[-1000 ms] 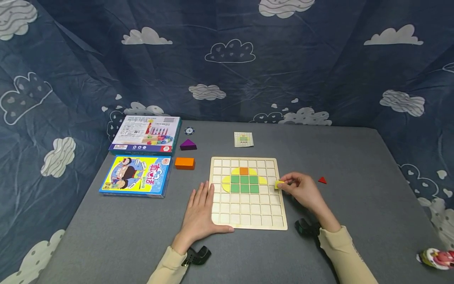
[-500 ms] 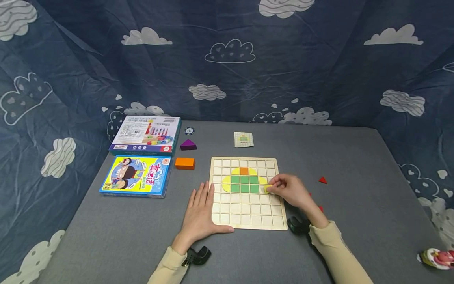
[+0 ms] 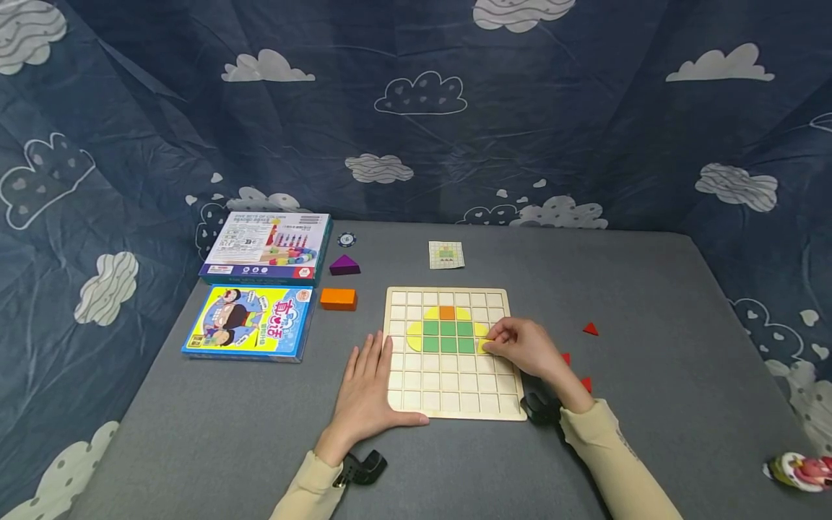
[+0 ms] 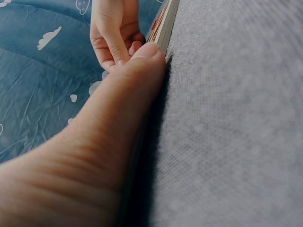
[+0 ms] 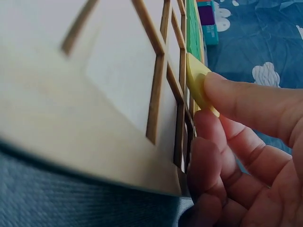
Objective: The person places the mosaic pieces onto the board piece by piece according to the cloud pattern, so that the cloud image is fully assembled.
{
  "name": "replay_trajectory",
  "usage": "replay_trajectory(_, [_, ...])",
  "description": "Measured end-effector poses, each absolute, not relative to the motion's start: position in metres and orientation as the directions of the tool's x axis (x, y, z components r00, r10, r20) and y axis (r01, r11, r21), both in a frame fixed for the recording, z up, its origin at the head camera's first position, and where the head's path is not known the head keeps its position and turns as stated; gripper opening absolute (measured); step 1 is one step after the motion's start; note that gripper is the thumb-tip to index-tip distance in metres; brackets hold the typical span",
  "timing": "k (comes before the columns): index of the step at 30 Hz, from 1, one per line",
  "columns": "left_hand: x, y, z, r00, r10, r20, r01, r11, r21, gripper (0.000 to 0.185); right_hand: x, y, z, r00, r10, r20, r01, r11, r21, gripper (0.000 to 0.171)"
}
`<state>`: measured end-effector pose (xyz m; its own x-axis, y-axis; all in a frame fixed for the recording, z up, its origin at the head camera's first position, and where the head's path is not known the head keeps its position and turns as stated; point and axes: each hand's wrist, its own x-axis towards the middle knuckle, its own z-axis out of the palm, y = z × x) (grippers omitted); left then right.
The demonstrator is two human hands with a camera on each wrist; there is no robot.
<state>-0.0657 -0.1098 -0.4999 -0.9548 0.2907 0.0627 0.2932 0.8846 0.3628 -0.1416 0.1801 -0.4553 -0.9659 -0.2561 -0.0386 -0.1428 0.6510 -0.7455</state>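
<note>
My right hand [image 3: 525, 348] pinches a yellow rounded tile [image 5: 199, 82] between thumb and fingers. It holds the tile at the wooden grid board [image 3: 448, 401], just right of the green squares [image 3: 448, 336]. Around the green block sit an orange square [image 3: 447, 313] and several yellow curved tiles [image 3: 414, 336]. My left hand [image 3: 364, 390] lies with straight, spread fingers along the board's left edge, its thumb at the bottom edge. In the left wrist view that thumb [image 4: 118, 94] covers much of the board's side.
Red triangles [image 3: 590, 329] lie right of the board. A small pattern card [image 3: 446, 256] is behind it. At left stand two boxes [image 3: 250, 321], an orange block [image 3: 339, 299], a purple triangular block [image 3: 344, 265] and a round chip [image 3: 347, 239]. A figurine [image 3: 802, 472] sits at far right.
My right hand has moved left over the board with the yellow tile, to beside the green squares. More red triangles show behind the wrist. The left hand stays put.
</note>
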Motion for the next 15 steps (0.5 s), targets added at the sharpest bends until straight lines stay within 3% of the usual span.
replay_trajectory(15, [-0.0661, -0.1101, -0.4997, -0.955, 0.293, 0.056, 0.293, 0.886, 0.359, 0.136, -0.1448, 0.1751, -0.4529, -0.967, -0.248, -0.064, -0.136, 0.708, -0.693, 0.011])
